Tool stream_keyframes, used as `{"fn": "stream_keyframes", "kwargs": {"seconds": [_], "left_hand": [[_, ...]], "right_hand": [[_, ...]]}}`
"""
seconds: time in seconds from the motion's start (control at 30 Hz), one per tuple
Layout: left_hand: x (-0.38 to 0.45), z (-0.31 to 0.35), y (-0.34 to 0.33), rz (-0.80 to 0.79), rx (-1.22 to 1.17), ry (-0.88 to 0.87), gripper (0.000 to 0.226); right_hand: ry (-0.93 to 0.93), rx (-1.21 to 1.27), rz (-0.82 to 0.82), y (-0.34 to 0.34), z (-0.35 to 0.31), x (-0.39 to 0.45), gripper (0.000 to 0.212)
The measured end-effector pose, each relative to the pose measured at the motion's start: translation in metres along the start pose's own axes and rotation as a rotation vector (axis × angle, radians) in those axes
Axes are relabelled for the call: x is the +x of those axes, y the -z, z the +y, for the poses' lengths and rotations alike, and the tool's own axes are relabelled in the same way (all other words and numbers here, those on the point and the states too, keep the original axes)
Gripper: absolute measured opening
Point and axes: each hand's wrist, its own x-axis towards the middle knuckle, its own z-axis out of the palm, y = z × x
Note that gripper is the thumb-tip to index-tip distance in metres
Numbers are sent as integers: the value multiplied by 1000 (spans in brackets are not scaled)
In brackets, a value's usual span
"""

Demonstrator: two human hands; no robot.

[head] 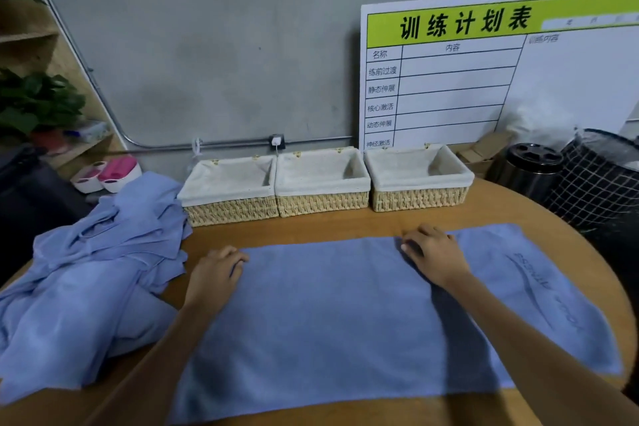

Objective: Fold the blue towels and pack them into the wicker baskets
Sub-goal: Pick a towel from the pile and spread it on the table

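One blue towel (345,315) is lying spread flat across the round wooden table (311,226), its near edge running close to the bottom of the frame and its dark printed logo (543,290) at the right end too blurred to read. The person's left hand (216,273) is resting at the towel's far-left corner with fingers curled over the edge, though whether they are pinching the cloth is hard to make out. The right hand (434,254) is lying palm-down on the far edge of the towel, its fingers bending slightly and pressing the fabric rather than gripping it. Both forearms are reaching in from the lower edge, partly cut off. More blue towels are sitting in a crumpled pile (90,280) on the left side of the table, spilling past its rim. Three wicker baskets with white cloth liners are standing side by side along the back of the table: the left basket (230,206), the middle basket (323,202) and the right basket (418,197), each showing only its liner inside. Behind them a white planning board (484,79) with a green header is leaning against the grey wall, cut off at the right. A dark metal bin (529,169) and a checked basket (598,180) are standing off the table's right side.
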Motion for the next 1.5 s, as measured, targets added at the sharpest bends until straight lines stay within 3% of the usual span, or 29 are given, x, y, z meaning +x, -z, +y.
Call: {"fn": "stream_keyframes", "kwargs": {"seconds": [0.07, 0.13, 0.2, 0.27, 0.4, 0.47, 0.6, 0.67, 0.77, 0.83, 0.93, 1.03, 1.13, 1.2, 1.3, 1.37, 1.47, 1.5], "left_hand": [[6, 3, 5, -4, 48, 14, 17], [4, 18, 4, -35, -3, 67, 30], [-10, 34, -3, -217, -40, 163, 49], [-20, 36, -9, -387, 18, 207, 60], [-19, 29, -2, -426, 62, 212, 64], [-21, 31, -4, -429, 74, 212, 65], [-18, 31, -4, -409, 66, 247, 65], [-19, 30, -3, -430, 74, 272, 66], [-16, 32, 4, -433, 82, 295, 68], [-10, 43, 6, -342, 35, 287, 69], [-5, 61, -3, -383, 27, 230, 86], [-8, 62, -14, -446, 86, 224, 110], [-7, 64, -6, -472, 78, 233, 103], [-9, 67, -4, -455, 69, 240, 92], [-21, 66, -2, -193, 31, 238, 73], [-27, 62, -3, -177, 37, 228, 80], [-26, 62, -2, -370, 107, 209, 71], [-28, 64, -1, -353, 117, 206, 69]], "right_hand": [[37, 34, -50, 1, 6, -13, 30], [29, 72, -92, 0, 6, -28, 49], [-2, 52, -126, -1, 4, -36, 81], [-46, 7, -201, 1, -1, -38, 98], [-87, -28, -284, 6, -4, -36, 123], [-83, -34, -313, 7, -5, -34, 115], [-69, -29, -355, 3, -10, -22, 62], [-44, -11, -323, 2, -8, -19, 56], [12, -16, -93, 5, -13, -22, 63], [78, -26, -47, 4, -24, -26, 75], [98, -21, -285, -3, -37, -26, 90], [64, -15, -348, -6, -38, -23, 94], [69, -22, -387, -6, -37, -20, 90], [66, -38, -377, -5, -37, -19, 77], [129, -110, -115, 0, -43, -26, 67], [149, -102, -3, -3, -47, -37, 65], [95, -83, -205, -7, -48, -47, 68], [92, -83, -254, -7, -46, -48, 68]]}}
